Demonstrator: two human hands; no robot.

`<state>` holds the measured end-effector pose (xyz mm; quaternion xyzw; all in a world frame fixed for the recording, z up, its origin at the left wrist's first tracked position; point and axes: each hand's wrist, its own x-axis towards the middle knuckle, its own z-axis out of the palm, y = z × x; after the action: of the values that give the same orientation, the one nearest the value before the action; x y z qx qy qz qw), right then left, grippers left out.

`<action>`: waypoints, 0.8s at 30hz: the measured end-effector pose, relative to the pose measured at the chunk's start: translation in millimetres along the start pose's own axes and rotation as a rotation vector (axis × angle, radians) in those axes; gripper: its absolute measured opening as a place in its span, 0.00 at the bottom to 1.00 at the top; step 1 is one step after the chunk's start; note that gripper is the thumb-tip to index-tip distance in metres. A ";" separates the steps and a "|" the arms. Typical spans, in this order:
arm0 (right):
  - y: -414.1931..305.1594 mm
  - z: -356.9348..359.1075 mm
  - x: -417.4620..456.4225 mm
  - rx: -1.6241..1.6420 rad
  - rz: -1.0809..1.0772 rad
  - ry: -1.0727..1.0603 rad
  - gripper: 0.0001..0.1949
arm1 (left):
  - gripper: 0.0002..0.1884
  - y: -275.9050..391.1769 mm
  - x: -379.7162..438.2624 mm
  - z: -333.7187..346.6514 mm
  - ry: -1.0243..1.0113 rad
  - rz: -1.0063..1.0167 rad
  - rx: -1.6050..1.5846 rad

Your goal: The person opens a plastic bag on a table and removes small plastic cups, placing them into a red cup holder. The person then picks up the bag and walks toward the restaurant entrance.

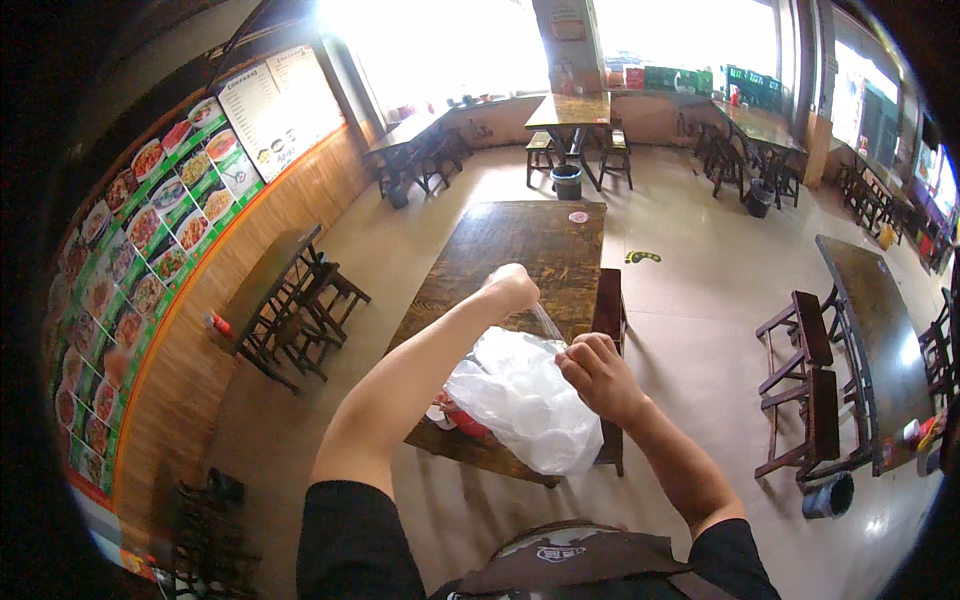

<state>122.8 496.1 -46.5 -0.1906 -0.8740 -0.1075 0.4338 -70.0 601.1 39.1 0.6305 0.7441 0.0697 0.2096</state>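
A translucent white plastic bag (525, 397) bulges over the near end of a dark wooden table (517, 240). Rounded pale shapes show through its film, too blurred to name. My left hand (514, 289) is raised above the tabletop, pinching a strand of clear plastic pulled taut towards my other hand. At the bag's upper right edge, my right hand (600, 375) is closed on the gathered plastic. Partly covered by the bag, a red object (469, 421) lies at the table's near left; its kind is hidden.
A dark wooden bench (611, 300) stands along the table's right side. Further tables with stools flank the room, one at left (274, 281) and one at right (877, 322). Waste bins stand on the floor, one ahead (567, 182) and one at lower right (829, 495).
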 end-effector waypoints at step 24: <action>-9.8 8.8 -50.5 0.120 0.189 -0.022 0.11 | 0.12 23.0 75.5 101.1 0.188 0.095 0.293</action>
<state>140.1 478.2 -92.3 -0.2470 -0.8619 -0.0116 0.4428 -17.5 662.4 -60.6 0.6794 0.7321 0.0289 0.0413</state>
